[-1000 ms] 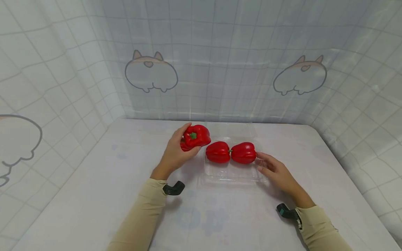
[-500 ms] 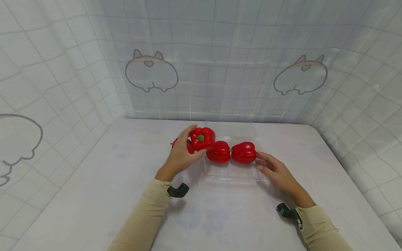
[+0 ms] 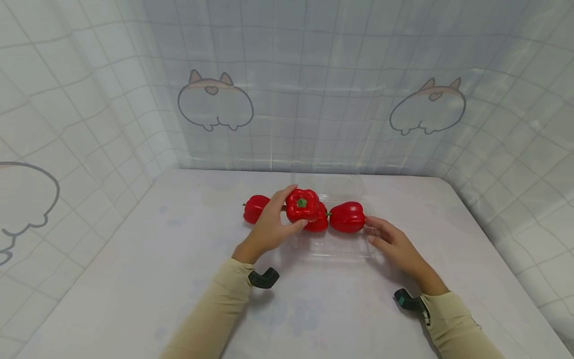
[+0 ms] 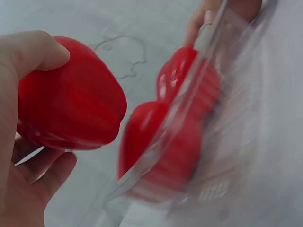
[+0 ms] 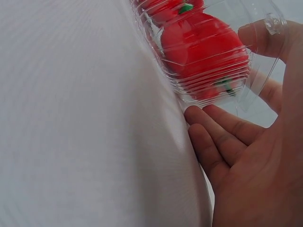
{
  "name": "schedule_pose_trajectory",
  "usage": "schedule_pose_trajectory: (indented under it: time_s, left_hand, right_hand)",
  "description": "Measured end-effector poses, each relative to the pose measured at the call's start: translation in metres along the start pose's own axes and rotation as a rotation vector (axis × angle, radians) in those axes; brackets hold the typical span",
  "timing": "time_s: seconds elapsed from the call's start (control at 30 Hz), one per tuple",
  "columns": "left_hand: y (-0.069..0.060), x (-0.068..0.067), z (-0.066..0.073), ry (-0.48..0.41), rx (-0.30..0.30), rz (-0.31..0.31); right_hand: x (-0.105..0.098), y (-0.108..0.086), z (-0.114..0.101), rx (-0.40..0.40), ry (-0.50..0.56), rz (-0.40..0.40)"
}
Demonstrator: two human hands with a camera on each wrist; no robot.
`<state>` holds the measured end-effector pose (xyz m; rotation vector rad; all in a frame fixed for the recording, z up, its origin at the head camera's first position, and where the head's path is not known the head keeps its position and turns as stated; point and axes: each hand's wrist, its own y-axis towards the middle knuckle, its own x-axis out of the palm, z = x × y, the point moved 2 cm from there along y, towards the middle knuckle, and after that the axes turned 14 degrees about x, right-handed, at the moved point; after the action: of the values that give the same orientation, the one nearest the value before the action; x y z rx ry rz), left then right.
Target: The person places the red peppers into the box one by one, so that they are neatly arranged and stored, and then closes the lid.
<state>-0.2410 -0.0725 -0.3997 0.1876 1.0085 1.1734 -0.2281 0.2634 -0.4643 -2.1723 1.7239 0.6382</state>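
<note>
My left hand [image 3: 269, 230] grips a red bell pepper [image 3: 302, 207] by its sides, stem toward the head camera. That pepper partly covers another red pepper [image 3: 320, 223] in the clear plastic container [image 3: 329, 249]. Beside the covered one lies a second pepper [image 3: 347, 217], to the right. In the left wrist view the held pepper [image 4: 73, 99] is apart from the two in the container. My right hand [image 3: 394, 247] rests at the container's right end; the right wrist view shows its thumb and rather straight fingers [image 5: 220, 135] against the plastic.
A further red pepper [image 3: 254, 209] lies on the white table [image 3: 157, 274], left of the container and behind my left hand. The container's clear lid [image 3: 329, 184] lies folded back toward the wall. Grid-patterned curtains [image 3: 323, 99] enclose the back and sides.
My left hand has carried its pepper rightward and a little nearer, over the container's left part. The loose pepper at the left has come into fuller view. My right hand has stayed in place.
</note>
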Motion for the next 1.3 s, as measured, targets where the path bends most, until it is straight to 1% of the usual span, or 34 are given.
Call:
schedule_pose_trajectory:
  time_s: [0.1,0.2,0.27,0.37,0.43,0.5,0.57,0.7,0.8,0.9,0.97,1.03,1.13,1.23,1.3]
  left_hand:
    - [0.002,0.007,0.004,-0.029,0.017,-0.053]
    - [0.002,0.012,0.007,-0.020,0.035,-0.104]
    - [0.003,0.013,0.009,-0.010,0.046,-0.123]
    - [0.004,0.014,0.012,-0.002,0.055,-0.132]
    - [0.006,0.015,0.015,-0.013,0.056,-0.140]
    - [0.009,0.016,0.019,-0.024,0.050,-0.161]
    - [0.011,0.018,0.023,-0.039,0.044,-0.193]
    - [0.016,0.021,0.029,-0.029,0.043,-0.273]
    - [0.018,0.022,0.030,-0.019,0.039,-0.314]
    - [0.021,0.025,0.029,-0.020,0.028,-0.332]
    - [0.022,0.028,0.028,-0.021,0.010,-0.345]
    - [0.023,0.030,0.027,-0.009,-0.010,-0.362]
    - [0.025,0.032,0.027,0.048,-0.029,-0.398]
    - [0.028,0.033,0.028,0.133,-0.016,-0.436]
    - [0.030,0.034,0.030,0.194,0.009,-0.462]
  right_hand:
    - [0.000,0.001,-0.001,-0.004,0.004,0.005]
    - [0.000,0.001,-0.001,-0.003,-0.003,0.003]
    - [0.000,0.000,-0.001,-0.001,-0.008,0.004]
    - [0.001,-0.002,-0.001,-0.001,-0.014,0.009]
    - [0.001,-0.002,0.000,0.006,-0.008,0.008]
    - [0.001,-0.002,0.001,0.012,-0.011,0.008]
    - [0.001,-0.001,0.002,0.023,-0.008,0.001]
    - [0.001,0.000,0.002,0.040,-0.011,-0.001]
    - [0.002,0.001,0.001,0.049,-0.016,-0.003]
    - [0.002,0.001,0.002,0.058,-0.022,0.005]
    - [0.002,0.002,0.002,0.059,-0.021,0.009]
    - [0.003,0.002,0.003,0.059,-0.023,0.011]
    - [0.003,0.002,0.003,0.059,-0.020,0.013]
    - [0.003,0.002,0.003,0.056,-0.023,0.018]
    - [0.002,0.002,0.003,0.045,-0.023,0.022]
